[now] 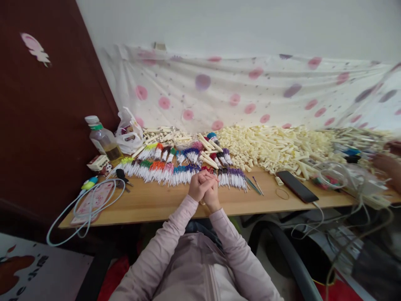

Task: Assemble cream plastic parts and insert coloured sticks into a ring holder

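Note:
My left hand (198, 187) and my right hand (212, 195) are clasped together, fingers closed over one another, above the front part of the wooden table (150, 205). No object shows in either hand. Just beyond them lies a long row of thin white sticks with coloured tips (180, 177), like pen refills, grouped by colour. Behind it is a second row of similar bunches (191, 155). Several cream tubes (208, 159), like pen barrels, lie across the middle. Right of my hands are two loose thin sticks (258, 185).
A heap of cream tubes (266, 146) spreads along the back right. A phone (297, 187), a rubber band (282, 193) and a tangle of cables (360, 184) lie right. At left stand a bottle (105, 142) and a plastic bag (128, 136). Another person's hand (388, 165) shows far right.

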The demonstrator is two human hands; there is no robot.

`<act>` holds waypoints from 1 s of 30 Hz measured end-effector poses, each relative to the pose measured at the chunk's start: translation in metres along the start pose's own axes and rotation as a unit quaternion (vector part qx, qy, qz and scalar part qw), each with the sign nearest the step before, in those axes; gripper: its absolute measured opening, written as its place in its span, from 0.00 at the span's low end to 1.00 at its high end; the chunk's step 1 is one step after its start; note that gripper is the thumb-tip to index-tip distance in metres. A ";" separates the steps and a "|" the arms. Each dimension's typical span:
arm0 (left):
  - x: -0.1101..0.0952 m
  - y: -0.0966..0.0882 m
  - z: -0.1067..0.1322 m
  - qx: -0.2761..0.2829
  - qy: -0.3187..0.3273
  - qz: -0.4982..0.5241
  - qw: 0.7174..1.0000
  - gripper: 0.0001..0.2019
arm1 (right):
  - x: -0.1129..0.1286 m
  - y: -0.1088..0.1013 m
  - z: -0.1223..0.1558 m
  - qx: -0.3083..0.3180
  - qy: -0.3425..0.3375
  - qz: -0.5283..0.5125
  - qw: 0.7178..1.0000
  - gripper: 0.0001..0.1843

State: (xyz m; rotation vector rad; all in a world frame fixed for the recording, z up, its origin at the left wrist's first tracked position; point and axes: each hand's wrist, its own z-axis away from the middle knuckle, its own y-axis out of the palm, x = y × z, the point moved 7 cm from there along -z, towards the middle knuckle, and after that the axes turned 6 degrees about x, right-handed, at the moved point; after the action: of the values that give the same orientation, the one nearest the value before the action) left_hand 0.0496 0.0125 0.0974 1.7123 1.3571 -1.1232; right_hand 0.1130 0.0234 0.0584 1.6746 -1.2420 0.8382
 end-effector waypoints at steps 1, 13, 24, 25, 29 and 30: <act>0.000 0.000 0.000 0.002 0.005 0.008 1.000 0.05 | 0.000 0.000 0.001 -0.005 -0.008 0.007 1.000 0.13; 0.010 -0.003 0.003 -0.011 -0.009 0.045 0.999 0.10 | 0.006 0.007 -0.003 0.027 0.016 -0.010 0.999 0.15; 0.055 -0.022 0.037 0.068 -0.229 0.136 0.962 0.29 | 0.010 -0.017 -0.026 0.077 0.084 -0.287 0.951 0.27; 0.059 -0.014 0.046 0.119 -0.282 0.183 0.934 0.28 | 0.011 -0.023 -0.026 0.071 0.080 -0.313 0.944 0.28; 0.056 0.020 0.076 0.284 -0.417 0.346 0.791 0.25 | 0.008 -0.033 -0.023 0.052 0.078 -0.386 0.918 0.29; 0.056 0.024 0.078 0.298 -0.428 0.365 0.771 0.24 | 0.007 -0.033 -0.023 0.051 0.080 -0.398 0.913 0.29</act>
State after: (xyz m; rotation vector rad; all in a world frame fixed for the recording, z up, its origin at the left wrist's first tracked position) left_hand 0.0614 -0.0410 0.0145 1.5171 -0.2732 -1.6016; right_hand 0.1462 0.0458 0.0659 1.9216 -0.3236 0.5109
